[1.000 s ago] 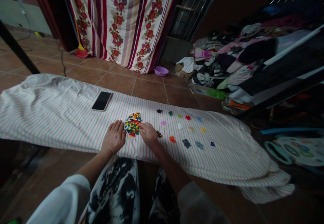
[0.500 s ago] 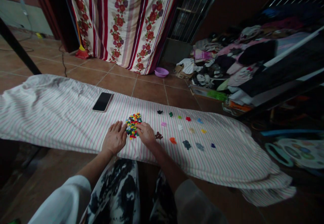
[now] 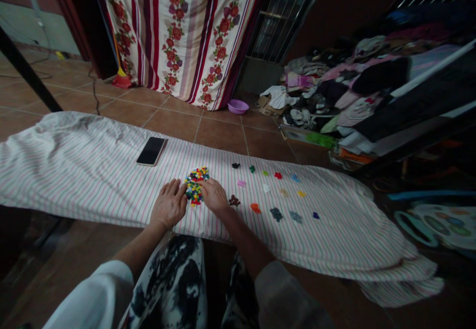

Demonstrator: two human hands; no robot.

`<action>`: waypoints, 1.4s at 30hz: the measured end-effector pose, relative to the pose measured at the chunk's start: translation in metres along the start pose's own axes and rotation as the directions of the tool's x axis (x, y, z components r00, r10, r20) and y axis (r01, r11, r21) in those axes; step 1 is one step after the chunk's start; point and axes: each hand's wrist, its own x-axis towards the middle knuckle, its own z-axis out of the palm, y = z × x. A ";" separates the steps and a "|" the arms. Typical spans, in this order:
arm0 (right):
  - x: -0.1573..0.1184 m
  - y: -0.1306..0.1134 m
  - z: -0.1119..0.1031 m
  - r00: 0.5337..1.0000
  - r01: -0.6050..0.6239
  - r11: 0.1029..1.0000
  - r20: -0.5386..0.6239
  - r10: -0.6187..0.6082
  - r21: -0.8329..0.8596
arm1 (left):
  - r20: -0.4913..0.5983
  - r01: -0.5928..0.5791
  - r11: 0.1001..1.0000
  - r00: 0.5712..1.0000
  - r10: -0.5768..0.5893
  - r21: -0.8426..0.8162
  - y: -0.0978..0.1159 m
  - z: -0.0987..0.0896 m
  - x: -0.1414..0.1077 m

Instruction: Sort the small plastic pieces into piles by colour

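Observation:
A heap of small mixed-colour plastic pieces (image 3: 197,173) lies on the striped cloth (image 3: 92,170) between my hands. My left hand (image 3: 170,203) rests flat at the heap's left edge, fingers stretched out and fingertips touching it. On the heap's right side, my right hand (image 3: 213,194) has its fingers bent together among the pieces; whatever is in them is too small to make out. Single-colour clusters are spread to the right, among them a brown one (image 3: 234,200) beside my right wrist, a pink one (image 3: 241,183), an orange one (image 3: 255,208) and a dark grey one (image 3: 276,214).
A phone (image 3: 151,151) lies on the cloth behind my left hand. On the tiled floor beyond are a purple basin (image 3: 238,106) and a red broom (image 3: 122,79) by a floral curtain (image 3: 201,36). Clothes are piled (image 3: 334,86) at the right.
The view has shifted very slightly. Both hands stay at the heap, with the right fingers moving only a little among the pieces.

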 end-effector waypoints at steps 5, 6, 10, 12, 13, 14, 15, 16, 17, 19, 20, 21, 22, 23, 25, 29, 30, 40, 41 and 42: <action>0.002 0.000 0.000 0.999 -0.029 0.999 0.035 0.030 -0.024 | -0.034 -0.010 1.000 0.999 0.010 0.001 0.000 0.002 0.000; 0.003 -0.001 0.000 0.999 -0.028 0.999 0.040 0.030 -0.026 | -0.039 -0.011 1.000 0.999 0.011 -0.001 0.000 0.002 0.000; 0.006 -0.001 0.000 0.999 -0.004 1.000 0.053 0.005 -0.017 | -0.046 -0.016 1.000 0.999 0.016 0.002 0.000 0.002 -0.001; 0.006 -0.001 -0.001 0.999 0.008 1.000 0.047 -0.008 -0.001 | -0.044 -0.016 1.000 0.999 0.017 0.010 0.000 0.002 -0.001; 0.005 -0.001 -0.001 0.999 0.013 1.000 0.042 -0.013 0.010 | -0.043 -0.018 1.000 0.999 0.018 0.012 0.000 0.002 -0.001; 0.005 0.000 -0.001 0.999 0.016 1.000 0.036 -0.016 0.023 | -0.043 -0.019 1.000 0.999 0.019 0.012 0.000 0.003 -0.001; 0.004 0.001 -0.001 0.999 0.019 0.999 0.029 -0.020 0.038 | -0.043 -0.018 1.000 0.999 0.019 0.011 0.000 0.003 -0.001; 0.003 0.001 -0.001 0.999 0.022 0.998 0.022 -0.023 0.052 | -0.044 -0.016 1.000 0.999 0.017 0.009 0.000 0.004 -0.001; 0.003 0.002 -0.001 1.000 0.025 0.998 0.014 -0.026 0.066 | -0.043 -0.014 1.000 0.999 0.014 0.006 -0.001 0.004 -0.001; 0.002 0.003 0.001 0.999 0.033 0.996 -0.003 -0.033 0.085 | -0.038 -0.006 1.000 0.999 0.006 0.000 -0.001 0.004 -0.001; 0.003 0.004 0.001 0.999 0.037 0.995 -0.011 -0.036 0.091 | -0.036 -0.003 1.000 0.999 0.003 -0.002 -0.001 0.004 -0.001; 0.004 0.004 0.002 0.999 0.038 0.995 -0.020 -0.037 0.094 | -0.032 -0.003 1.000 0.999 0.002 -0.005 -0.001 0.004 -0.001; 0.005 0.004 0.003 0.999 0.041 0.995 -0.028 -0.039 0.095 | -0.029 -0.005 1.000 1.000 0.005 -0.005 -0.001 0.004 -0.001; 0.006 0.004 0.004 0.998 0.046 0.994 -0.035 -0.043 0.095 | -0.025 -0.009 1.000 1.000 0.009 -0.004 -0.001 0.003 -0.001; 0.009 0.003 0.005 0.998 0.059 0.994 -0.041 -0.055 0.088 | -0.019 -0.017 1.000 1.000 0.017 0.002 -0.001 0.002 -0.001; 0.015 0.003 0.006 0.997 0.072 0.997 -0.005 -0.072 0.036 | -0.005 -0.018 1.000 1.000 0.018 0.008 0.000 0.000 0.000; 0.016 0.003 0.005 0.997 0.072 0.997 0.012 -0.072 0.020 | -0.001 -0.016 1.000 1.000 0.016 0.007 0.000 -0.001 0.000; 0.031 -0.008 -0.013 0.989 0.069 0.988 0.140 -0.050 -0.138 | 0.002 -0.011 1.000 1.000 0.011 0.021 0.001 -0.001 0.000; 0.033 -0.010 -0.013 0.988 0.069 0.986 0.148 -0.046 -0.152 | 0.005 -0.013 1.000 1.000 0.013 0.021 0.001 -0.001 0.000; 0.034 -0.012 -0.014 0.987 0.072 0.984 0.154 -0.047 -0.165 | 0.007 -0.014 1.000 1.000 0.014 0.020 0.001 -0.001 0.000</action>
